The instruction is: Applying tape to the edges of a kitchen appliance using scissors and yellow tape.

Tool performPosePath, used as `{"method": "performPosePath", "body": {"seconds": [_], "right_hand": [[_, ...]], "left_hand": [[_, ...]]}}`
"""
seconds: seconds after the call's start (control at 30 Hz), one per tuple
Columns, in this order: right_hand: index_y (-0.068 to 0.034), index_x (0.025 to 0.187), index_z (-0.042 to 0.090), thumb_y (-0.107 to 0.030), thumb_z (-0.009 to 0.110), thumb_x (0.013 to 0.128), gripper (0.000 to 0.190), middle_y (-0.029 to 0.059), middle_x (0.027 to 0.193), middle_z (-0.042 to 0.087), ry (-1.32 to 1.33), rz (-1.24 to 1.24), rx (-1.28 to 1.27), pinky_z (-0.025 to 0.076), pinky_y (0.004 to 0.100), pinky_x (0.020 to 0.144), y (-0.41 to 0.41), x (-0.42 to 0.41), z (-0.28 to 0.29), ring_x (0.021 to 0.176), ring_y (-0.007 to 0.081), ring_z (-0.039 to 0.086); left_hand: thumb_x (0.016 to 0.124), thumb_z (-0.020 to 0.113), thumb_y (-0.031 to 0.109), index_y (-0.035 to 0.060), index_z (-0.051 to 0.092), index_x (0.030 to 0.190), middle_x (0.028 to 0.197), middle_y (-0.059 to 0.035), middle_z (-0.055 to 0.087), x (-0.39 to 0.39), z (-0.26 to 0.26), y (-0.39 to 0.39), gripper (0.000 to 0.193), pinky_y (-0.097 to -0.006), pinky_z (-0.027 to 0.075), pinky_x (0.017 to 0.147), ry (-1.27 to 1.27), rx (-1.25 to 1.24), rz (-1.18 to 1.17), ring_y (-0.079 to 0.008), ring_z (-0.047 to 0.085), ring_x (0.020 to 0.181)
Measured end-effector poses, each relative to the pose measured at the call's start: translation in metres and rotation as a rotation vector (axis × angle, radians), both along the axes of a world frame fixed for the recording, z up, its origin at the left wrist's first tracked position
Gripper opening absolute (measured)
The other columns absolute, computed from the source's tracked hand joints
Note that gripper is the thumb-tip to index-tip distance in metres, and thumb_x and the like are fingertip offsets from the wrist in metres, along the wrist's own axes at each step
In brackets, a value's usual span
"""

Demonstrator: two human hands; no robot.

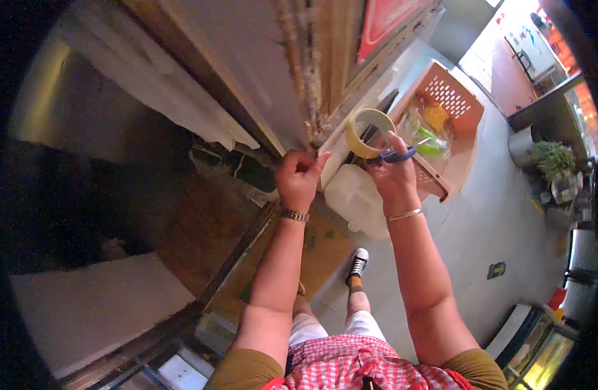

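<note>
My right hand (394, 175) holds a roll of yellowish tape (353, 141) and a blue-handled tool (400, 155), which looks like scissors. The roll stands on edge above the fingers, its open ring facing me. Close to its left, my left hand (297, 180) has its fingers curled and the thumb pointing towards the roll. It is at the lower end of a worn wooden door frame (328, 63). Whether the left fingers pinch anything, such as a tape end, is too blurred to tell. A whitish plastic container (352, 195) is below and between both hands.
Behind my right hand is an orange plastic crate (467, 141) holding bagged items (433, 129). A red sign (389, 22) is on the wooden frame. Dark space and a pale board (104, 307) lie left. A potted plant (552, 158) stands far right on the grey floor (454, 253).
</note>
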State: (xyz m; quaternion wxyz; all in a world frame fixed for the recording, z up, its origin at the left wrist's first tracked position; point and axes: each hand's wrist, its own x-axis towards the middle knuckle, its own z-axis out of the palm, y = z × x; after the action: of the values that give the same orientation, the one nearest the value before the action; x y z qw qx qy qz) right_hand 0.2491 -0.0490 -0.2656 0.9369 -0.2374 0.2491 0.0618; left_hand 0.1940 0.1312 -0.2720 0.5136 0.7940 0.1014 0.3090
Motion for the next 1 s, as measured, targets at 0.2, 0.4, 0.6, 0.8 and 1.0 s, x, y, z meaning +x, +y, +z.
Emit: {"method": "performPosePath", "body": {"seconds": [0.2, 0.4, 0.6, 0.8, 1.0], "right_hand": [[-0.01, 0.085, 0.048, -0.012, 0.07, 0.077, 0.024, 0.0017, 0.079, 0.054, -0.112, -0.065, -0.135, 0.045, 0.0289, 0.055, 0.013, -0.01, 0.029, 0.07, 0.0155, 0.055], [-0.004, 0.121, 0.035, -0.026, 0.078, 0.071, 0.069, 0.0053, 0.098, 0.05, -0.012, -0.08, -0.187, 0.043, 0.0278, 0.058, 0.014, -0.01, 0.012, 0.081, 0.0154, 0.052], [-0.001, 0.128, 0.027, -0.023, 0.079, 0.071, 0.08, 0.0097, 0.103, 0.047, -0.012, -0.203, -0.253, 0.045, 0.0279, 0.069, 0.026, -0.022, 0.026, 0.086, 0.0164, 0.051], [-0.006, 0.127, 0.028, -0.022, 0.076, 0.076, 0.072, 0.0092, 0.099, 0.047, -0.073, -0.303, -0.56, 0.046, 0.0277, 0.072, 0.038, -0.023, 0.021, 0.082, 0.0153, 0.052], [-0.008, 0.126, 0.029, -0.022, 0.074, 0.078, 0.067, 0.0079, 0.097, 0.047, -0.088, -0.357, -0.589, 0.045, 0.0255, 0.069, 0.049, -0.026, 0.03, 0.081, 0.0142, 0.051]], "left_hand": [[0.07, 0.081, 0.021, 0.0063, 0.052, 0.064, 0.059, 0.0037, 0.048, -0.002, 0.016, -0.012, 0.033, -0.0248, 0.038, 0.053, 0.017, -0.029, 0.057, -0.009, 0.041, 0.054], [0.07, 0.081, 0.019, 0.0042, 0.048, 0.063, 0.058, 0.0009, 0.048, 0.006, 0.013, -0.024, 0.036, -0.026, 0.039, 0.051, -0.016, 0.043, 0.165, -0.011, 0.04, 0.053], [0.066, 0.084, 0.024, 0.0048, 0.046, 0.067, 0.061, 0.001, 0.045, 0.01, 0.011, -0.026, 0.042, -0.028, 0.038, 0.052, 0.012, 0.117, 0.276, -0.0127, 0.039, 0.055], [0.062, 0.086, 0.025, 0.004, 0.044, 0.078, 0.069, -0.0007, 0.045, 0.019, 0.003, -0.029, 0.05, -0.0271, 0.037, 0.053, -0.024, 0.115, 0.313, -0.0127, 0.04, 0.06], [0.064, 0.085, 0.022, -0.0018, 0.04, 0.099, 0.088, -0.0086, 0.049, 0.028, -0.008, -0.038, 0.062, -0.0298, 0.047, 0.068, -0.116, -0.11, 0.3, -0.017, 0.05, 0.075]]}}
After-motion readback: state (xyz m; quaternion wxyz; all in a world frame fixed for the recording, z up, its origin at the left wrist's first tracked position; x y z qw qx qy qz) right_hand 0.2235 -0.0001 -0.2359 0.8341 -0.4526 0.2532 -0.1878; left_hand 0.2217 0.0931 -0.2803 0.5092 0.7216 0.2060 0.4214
